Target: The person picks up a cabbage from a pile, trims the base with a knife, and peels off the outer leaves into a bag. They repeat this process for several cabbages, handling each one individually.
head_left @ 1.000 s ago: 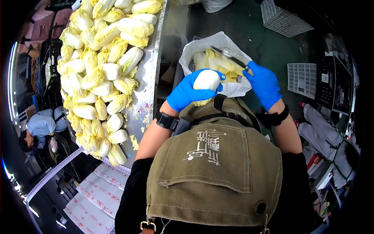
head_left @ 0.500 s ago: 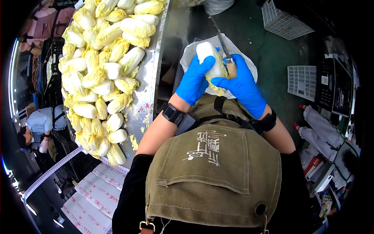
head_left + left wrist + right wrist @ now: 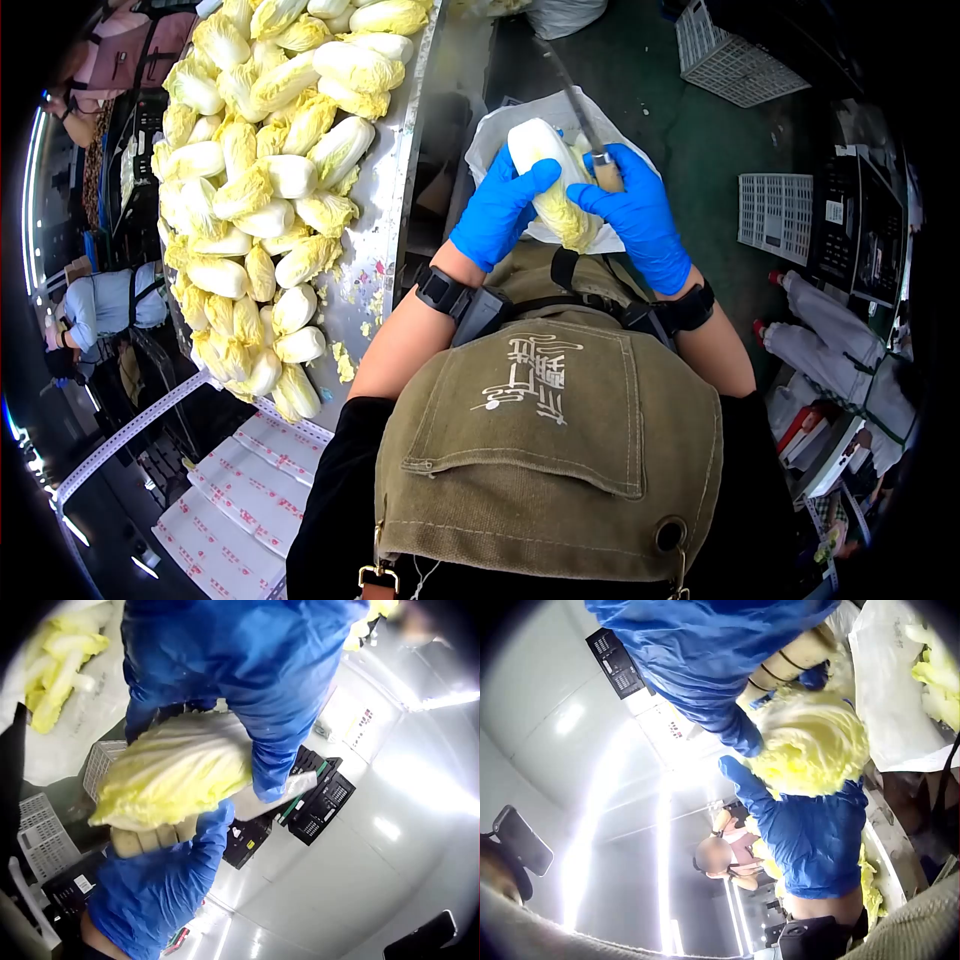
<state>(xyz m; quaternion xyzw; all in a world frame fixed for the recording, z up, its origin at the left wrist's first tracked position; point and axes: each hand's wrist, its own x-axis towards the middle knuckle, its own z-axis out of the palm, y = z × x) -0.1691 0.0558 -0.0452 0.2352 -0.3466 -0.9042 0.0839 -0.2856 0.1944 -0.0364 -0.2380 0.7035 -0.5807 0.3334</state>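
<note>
A pale napa cabbage [image 3: 545, 190] with yellow leaf tips is held in front of the apron, its white base pointing away. My blue-gloved left hand [image 3: 495, 212] grips it from the left, thumb across the top. On its other side, my gloved right hand [image 3: 640, 215] holds a knife [image 3: 582, 112] by its wooden handle, the blade pointing forward. The right thumb lies against the leafy end. In the left wrist view, the wooden handle [image 3: 150, 838] shows under the cabbage [image 3: 184, 769]. Beneath the hands gapes a white plastic bag [image 3: 490, 135]; loose leaves [image 3: 52, 675] lie in it.
Heaped napa cabbages [image 3: 240, 190] cover much of the metal table [image 3: 378, 225] on my left. Plastic crates [image 3: 775, 215] stand on the floor to the right, near a person's pale trousers [image 3: 825, 320]. White printed boxes [image 3: 230, 510] sit behind left; another person [image 3: 115, 300] works beyond the table.
The right hand and knife came in from the right, over the bag, to the cabbage. The cabbage went from base-up to lying lengthwise between both hands. Over the last half second both hands shifted only slightly.
</note>
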